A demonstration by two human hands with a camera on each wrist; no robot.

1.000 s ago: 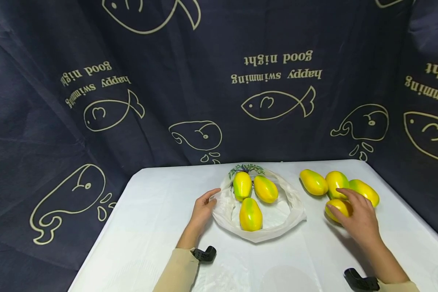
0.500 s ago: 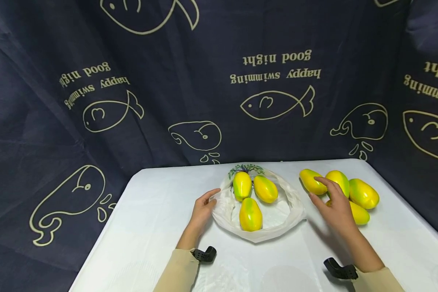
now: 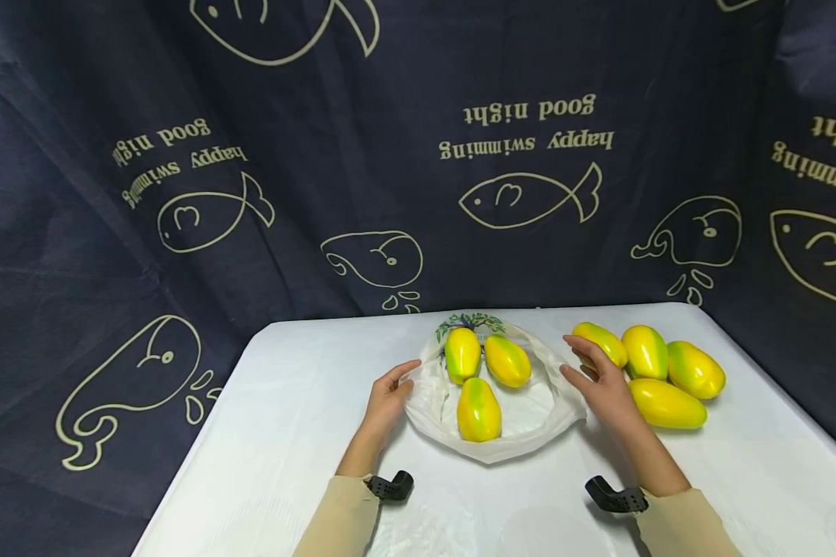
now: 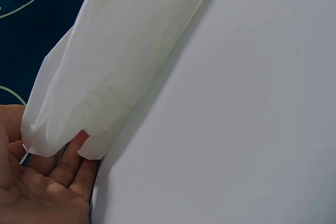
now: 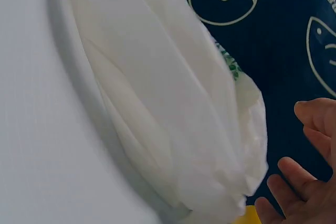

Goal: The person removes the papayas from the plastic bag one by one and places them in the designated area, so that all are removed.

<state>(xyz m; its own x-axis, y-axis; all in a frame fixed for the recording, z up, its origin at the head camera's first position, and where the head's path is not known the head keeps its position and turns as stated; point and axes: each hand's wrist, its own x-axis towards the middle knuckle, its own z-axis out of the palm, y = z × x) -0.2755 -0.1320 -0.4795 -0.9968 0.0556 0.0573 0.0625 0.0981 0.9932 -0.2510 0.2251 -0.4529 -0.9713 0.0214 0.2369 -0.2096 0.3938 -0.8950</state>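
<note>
A white plastic bag with a green leafy print stands on the table, its mouth spread wide. Three glossy yellow-green mangoes lie inside, the nearest mango toward the front. At the bag's left rim, my left hand holds the edge; in the left wrist view, the plastic hides part of its fingertips. My right hand is beside the right rim, thumb and fingers spread with nothing between them. The right wrist view shows a gap between these fingers and the bag.
Several more mangoes are grouped right of my right hand, among them a front mango lying sideways. A white-covered table bears everything. Behind it hangs a dark blue curtain with fish and whale drawings.
My right hand has moved left from the mangoes on the right to the bag's right rim. The front mango there now lies sideways, free of the hand. My left hand has stayed put.
</note>
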